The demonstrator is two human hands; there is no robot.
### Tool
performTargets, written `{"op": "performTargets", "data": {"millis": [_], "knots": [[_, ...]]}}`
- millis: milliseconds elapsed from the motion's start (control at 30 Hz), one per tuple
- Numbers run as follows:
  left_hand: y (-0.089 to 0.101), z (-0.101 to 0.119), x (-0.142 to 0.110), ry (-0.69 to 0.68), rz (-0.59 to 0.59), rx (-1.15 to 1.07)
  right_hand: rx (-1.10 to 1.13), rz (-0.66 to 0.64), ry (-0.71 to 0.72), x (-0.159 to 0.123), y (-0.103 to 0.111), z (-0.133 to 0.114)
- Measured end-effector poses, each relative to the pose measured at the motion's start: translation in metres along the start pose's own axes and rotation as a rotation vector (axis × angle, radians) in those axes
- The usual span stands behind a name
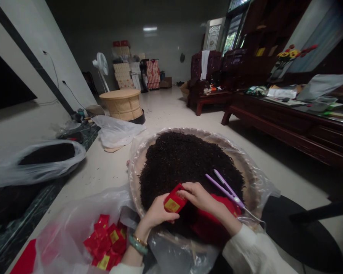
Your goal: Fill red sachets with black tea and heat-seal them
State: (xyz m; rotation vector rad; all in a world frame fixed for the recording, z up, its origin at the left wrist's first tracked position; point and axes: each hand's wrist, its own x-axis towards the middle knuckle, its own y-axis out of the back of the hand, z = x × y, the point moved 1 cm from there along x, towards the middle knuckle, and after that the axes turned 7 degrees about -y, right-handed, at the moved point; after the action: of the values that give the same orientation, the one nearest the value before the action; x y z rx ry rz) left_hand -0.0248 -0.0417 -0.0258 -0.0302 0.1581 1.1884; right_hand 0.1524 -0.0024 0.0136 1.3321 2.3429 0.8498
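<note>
Left hand [159, 210]: curled closed around the red packet [175, 199], thumb across its lower front. Right hand [198, 196]: partly closed, fingers on the packet's upper end. Packet was tilted, above the near part of the dark leaf heap [188, 160] in the plastic-lined basket [253, 179]. Purple sealer [225, 190] lay on the heap, right side. Other red packets [107, 241] sat in a clear bag, left.
</note>
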Motion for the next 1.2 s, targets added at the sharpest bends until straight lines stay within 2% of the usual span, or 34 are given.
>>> {"op": "performTargets", "data": {"millis": [133,233,300,400,500,567,667,767,833,933,1000,1100,1200], "knots": [[0.002,-0.006,0.000,0.011,-0.020,-0.097,0.087,0.035,-0.006,-0.001,0.009,-0.001],[0.003,-0.011,-0.002,0.029,-0.041,-0.165,0.141,0.122,0.043,-0.002,0.022,-0.002],[0.004,-0.014,-0.002,0.024,-0.049,-0.187,0.139,0.118,0.073,-0.001,0.030,-0.001],[0.006,-0.016,-0.003,0.022,-0.049,-0.193,0.147,-0.018,0.077,0.002,0.035,0.000],[0.007,-0.018,-0.002,0.019,-0.036,-0.175,0.233,-0.106,-0.017,0.006,0.036,-0.001],[0.007,-0.017,-0.001,0.035,-0.034,-0.154,0.310,-0.237,-0.074,0.009,0.037,-0.003],[0.008,-0.015,0.001,0.047,-0.047,-0.097,0.342,-0.508,-0.076,0.014,0.040,-0.003],[0.010,-0.011,0.004,-0.036,-0.048,0.020,0.323,-0.621,-0.141,0.018,0.039,0.005],[0.011,-0.008,0.006,-0.091,-0.049,0.103,0.339,-0.612,-0.201,0.020,0.034,0.013],[0.014,-0.003,0.008,-0.141,-0.060,0.180,0.320,-0.509,-0.264,0.022,0.023,0.021],[0.014,-0.001,0.009,-0.165,-0.107,0.160,0.268,-0.432,-0.297,0.023,0.017,0.022],[0.012,-0.002,0.011,-0.102,-0.149,0.053,0.219,-0.358,-0.281,0.021,0.014,0.017],[0.005,-0.007,0.013,-0.028,-0.070,0.020,0.168,-0.398,-0.246,0.019,0.014,0.008]]}}
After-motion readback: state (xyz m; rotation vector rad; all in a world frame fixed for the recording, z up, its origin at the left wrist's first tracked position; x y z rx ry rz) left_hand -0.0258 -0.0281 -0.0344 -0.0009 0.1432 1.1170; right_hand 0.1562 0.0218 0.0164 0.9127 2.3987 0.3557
